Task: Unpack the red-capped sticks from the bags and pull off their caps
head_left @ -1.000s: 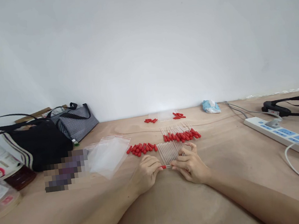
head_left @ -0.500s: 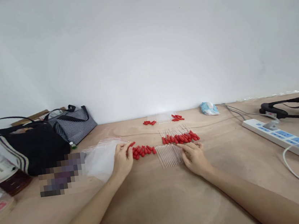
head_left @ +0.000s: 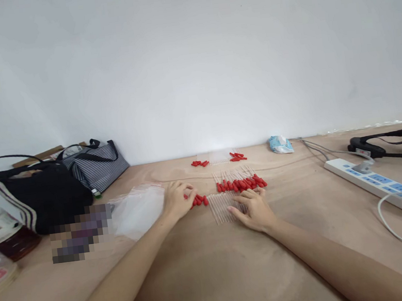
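Note:
My left hand (head_left: 178, 199) rests on a heap of small red caps (head_left: 200, 200), with its fingers curled over them; whether it grips one I cannot see. My right hand (head_left: 252, 207) lies on the right side of a row of clear thin tubes (head_left: 222, 205), fingers bent and touching them. Behind the tubes lies a row of tubes fitted with red caps (head_left: 241, 183). Farther back, near the wall, lies a smaller batch of capped tubes (head_left: 220, 158).
A clear zip bag (head_left: 135, 212) lies left of the caps. Black and striped bags (head_left: 54, 183) stand at the left, with jars at the left edge. A white power strip (head_left: 373, 183) with cables, black headphones (head_left: 391, 144) and a tissue pack (head_left: 279, 144) are at the right.
A second ago both hands held one tube with a red cap together. My left hand then went left to the loose caps and now covers them; my right hand returned to the tube row.

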`<act>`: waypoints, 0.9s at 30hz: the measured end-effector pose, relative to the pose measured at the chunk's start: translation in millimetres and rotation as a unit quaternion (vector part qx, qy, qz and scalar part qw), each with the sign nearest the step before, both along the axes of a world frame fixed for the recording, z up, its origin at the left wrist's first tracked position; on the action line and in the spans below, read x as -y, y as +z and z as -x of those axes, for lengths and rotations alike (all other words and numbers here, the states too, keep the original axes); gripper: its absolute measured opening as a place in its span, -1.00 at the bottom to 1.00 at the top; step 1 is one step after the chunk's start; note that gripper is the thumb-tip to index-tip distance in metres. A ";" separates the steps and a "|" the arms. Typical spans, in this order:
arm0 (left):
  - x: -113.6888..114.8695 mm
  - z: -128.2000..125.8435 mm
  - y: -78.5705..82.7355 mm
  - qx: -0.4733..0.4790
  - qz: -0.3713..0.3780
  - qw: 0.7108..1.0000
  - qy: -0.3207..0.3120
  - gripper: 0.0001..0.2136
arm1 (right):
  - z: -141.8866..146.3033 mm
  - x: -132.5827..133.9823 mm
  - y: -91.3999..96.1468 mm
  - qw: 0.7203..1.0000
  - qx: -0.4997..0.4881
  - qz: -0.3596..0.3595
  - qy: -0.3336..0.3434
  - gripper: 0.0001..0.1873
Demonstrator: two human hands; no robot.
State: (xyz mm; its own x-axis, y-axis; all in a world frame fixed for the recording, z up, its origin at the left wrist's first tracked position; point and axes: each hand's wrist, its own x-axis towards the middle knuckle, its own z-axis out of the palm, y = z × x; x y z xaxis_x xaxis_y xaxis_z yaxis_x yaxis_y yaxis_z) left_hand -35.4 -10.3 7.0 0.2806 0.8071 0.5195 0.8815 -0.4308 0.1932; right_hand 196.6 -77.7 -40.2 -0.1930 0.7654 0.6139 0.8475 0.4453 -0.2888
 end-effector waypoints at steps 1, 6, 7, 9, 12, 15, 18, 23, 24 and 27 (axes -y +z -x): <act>-0.7 -13.6 0.9 -0.008 0.013 1.000 -0.016 -0.83 | -0.6 1.2 1.7 1.000 -0.005 0.002 -0.001 -0.69; -11.8 -75.6 -3.4 -0.028 0.071 0.995 -0.057 -0.76 | -9.8 1.4 5.0 0.997 -0.053 0.003 -0.054 -0.62; -15.0 -83.8 -4.9 -0.028 0.076 0.995 -0.055 -0.74 | -12.1 0.4 4.8 0.996 -0.059 0.003 -0.063 -0.60; -20.9 -94.9 -8.0 -0.024 0.085 0.995 -0.046 -0.73 | -15.9 -1.7 4.0 0.995 -0.068 0.002 -0.076 -0.58; -26.6 -101.1 -11.6 -0.015 0.096 0.995 -0.032 -0.77 | -17.8 -4.5 3.1 0.993 -0.073 0.003 -0.088 -0.55; -27.5 -101.6 -13.1 0.001 0.103 0.995 -0.016 -0.83 | -16.9 -6.0 3.1 0.993 -0.074 0.015 -0.089 -0.55; -23.6 -99.0 -11.0 0.028 0.096 0.995 0.009 -0.84 | -17.5 -5.7 3.5 0.988 -0.099 0.036 -0.113 -0.61; 0.0 -73.1 -5.7 0.068 0.059 0.996 0.012 -0.86 | -24.8 -0.5 3.4 0.963 -0.113 0.131 -0.208 -0.89; 7.8 -63.8 -6.1 0.074 0.048 0.996 -0.002 -0.87 | -26.0 0.7 3.4 0.960 -0.101 0.151 -0.215 -0.91; 33.6 -33.2 -11.0 0.090 0.002 0.992 -0.093 -0.88 | -26.4 2.2 3.9 0.956 -0.064 0.181 -0.223 -0.91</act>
State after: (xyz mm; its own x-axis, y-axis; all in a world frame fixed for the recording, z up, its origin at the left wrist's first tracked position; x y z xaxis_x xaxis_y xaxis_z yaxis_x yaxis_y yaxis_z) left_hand -2.2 -43.9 -4.0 0.3268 0.7526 0.5717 0.7382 -0.5810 0.3428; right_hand 223.0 -79.9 -36.3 0.2607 0.9210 0.2895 0.8767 -0.1003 -0.4705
